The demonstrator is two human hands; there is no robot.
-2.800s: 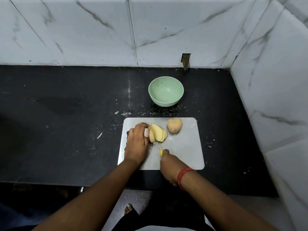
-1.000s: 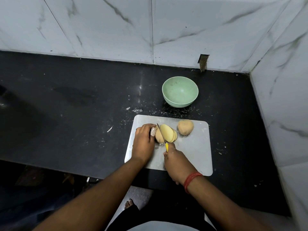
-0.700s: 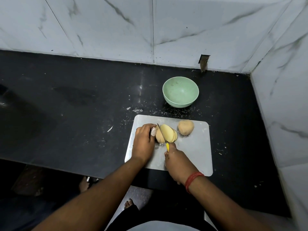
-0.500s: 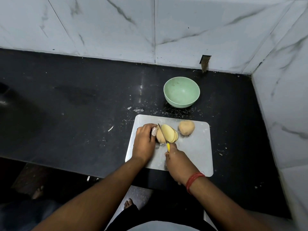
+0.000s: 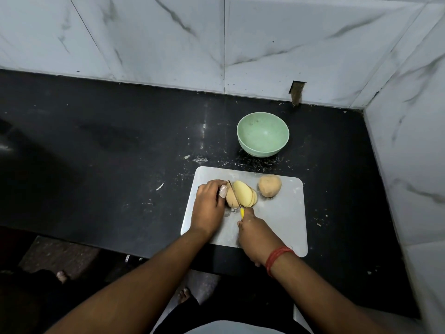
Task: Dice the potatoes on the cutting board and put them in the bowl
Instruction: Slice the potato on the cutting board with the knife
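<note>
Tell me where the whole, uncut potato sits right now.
In the head view the whole potato lies at the far right of the cutting board, right of the potato slices and just in front of the green bowl.

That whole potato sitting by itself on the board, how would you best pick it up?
Probably from above, fingers round its widest middle. The whole potato lies alone on the cutting board, rounded and unpeeled, apart from the slices, so nothing blocks its sides. The left hand would need to release the half-cut potato first; the right hand holds the knife.
</note>
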